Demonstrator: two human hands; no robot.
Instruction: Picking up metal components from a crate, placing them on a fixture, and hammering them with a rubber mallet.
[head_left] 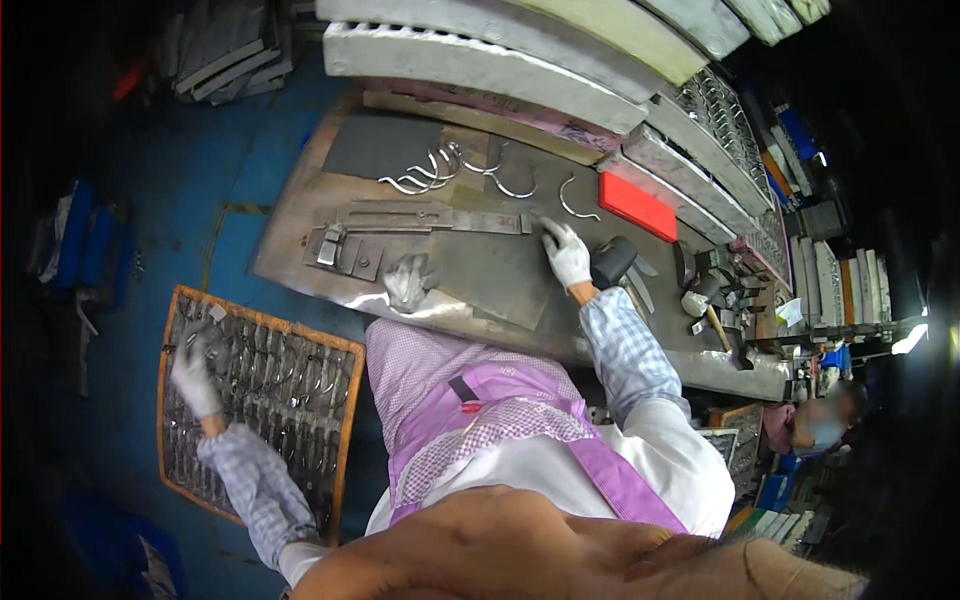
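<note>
My left hand [193,375], in a white glove, reaches down over a wooden-framed tray [170,300] full of several curved metal hooks on my left; whether its fingers hold a hook I cannot tell. My right hand [566,253], also gloved, rests with fingers down on the grey metal workbench [300,260], just right of a flat steel jig bar [430,218]. Several bent steel hooks [440,170] lie on the bench beyond the jig. A crumpled spare glove [408,282] lies near the bench's front edge.
A red flat block [637,206] and a black mallet [613,262] sit right of my right hand, with hammers and small tools [715,295] further right. Long racks of metal parts [480,65] run behind the bench. Another person [815,420] sits at lower right. The floor is blue.
</note>
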